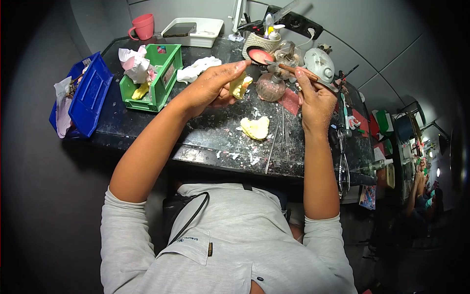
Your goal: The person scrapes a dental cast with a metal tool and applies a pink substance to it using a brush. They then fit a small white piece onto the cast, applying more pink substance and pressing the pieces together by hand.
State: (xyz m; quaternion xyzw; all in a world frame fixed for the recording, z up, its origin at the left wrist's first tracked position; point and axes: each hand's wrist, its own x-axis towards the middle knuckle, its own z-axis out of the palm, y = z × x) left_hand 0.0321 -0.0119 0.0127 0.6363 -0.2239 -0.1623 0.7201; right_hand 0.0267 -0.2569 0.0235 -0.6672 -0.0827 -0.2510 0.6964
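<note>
My left hand point(215, 85) is closed around a yellow plaster dental cast point(239, 89), with a pinkish patch showing near its edge. In my right hand point(317, 103) is a wax knife point(298, 72) with a wooden handle. Its metal end points left, close over a round glass burner point(270, 89) and near a dark round dish of pink wax point(260, 55). A second yellow cast point(255, 128) lies on the black bench below my hands. Beside the burner lies a pink wax sheet point(290, 102).
A green bin point(166, 81) and a tilted blue bin point(90, 105) hold papers and scraps at left. Behind stand a pink mug point(143, 27), a white tray point(205, 36) and a patterned pot point(254, 41). Thin metal tools point(274, 144) lie near the front edge. Another person works far right.
</note>
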